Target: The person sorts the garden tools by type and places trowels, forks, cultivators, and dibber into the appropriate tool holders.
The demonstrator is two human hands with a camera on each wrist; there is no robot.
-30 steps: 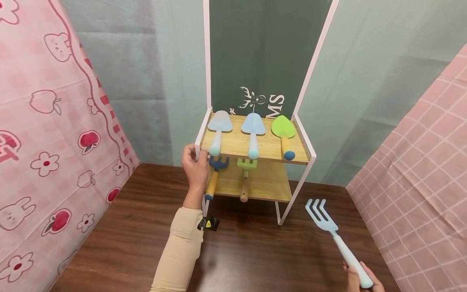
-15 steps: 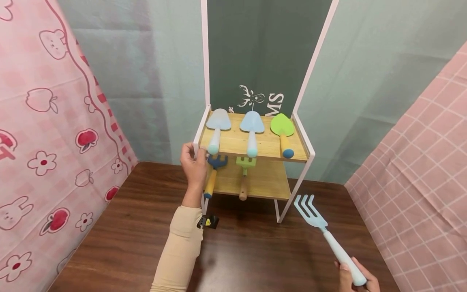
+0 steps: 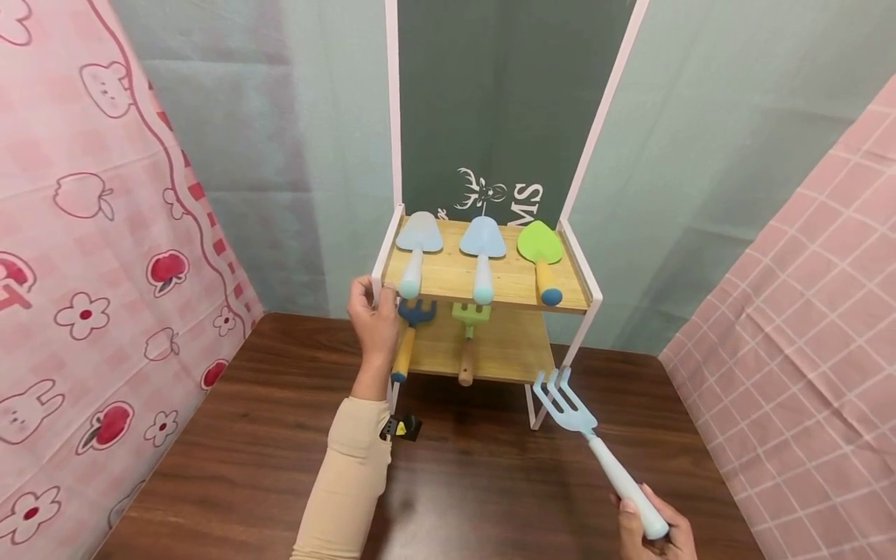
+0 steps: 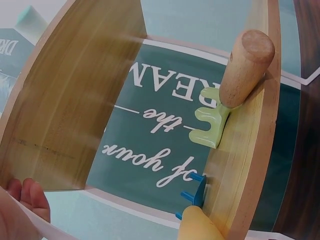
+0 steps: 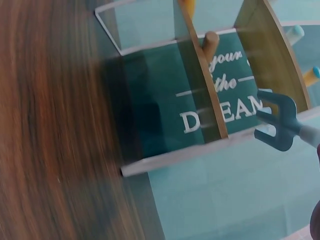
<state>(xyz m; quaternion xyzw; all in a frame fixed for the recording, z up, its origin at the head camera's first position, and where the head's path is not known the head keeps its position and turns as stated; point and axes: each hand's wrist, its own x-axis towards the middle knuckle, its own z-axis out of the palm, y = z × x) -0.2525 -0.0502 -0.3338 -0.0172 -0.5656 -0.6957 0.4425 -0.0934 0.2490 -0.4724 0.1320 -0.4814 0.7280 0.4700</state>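
Observation:
My right hand grips the white handle of a light blue hand fork, tines pointing up-left beside the rack's lower right leg. A two-tier rack with a white frame and wooden shelves stands ahead. My left hand holds its left upright at the upper shelf's front corner. On the upper shelf lie a whitish trowel, a light blue trowel and a green trowel with a yellow handle. The lower shelf bears a blue hand fork with a yellow handle and a green hand fork with a wooden handle.
The rack stands on a dark wood table. A dark green printed panel and grey-green cloth are behind it. Pink patterned cloth hangs on the left, pink checked cloth on the right.
My right hand has carried the light blue hand fork leftward and slightly up, closer to the rack. The left hand stays on the rack's upright.

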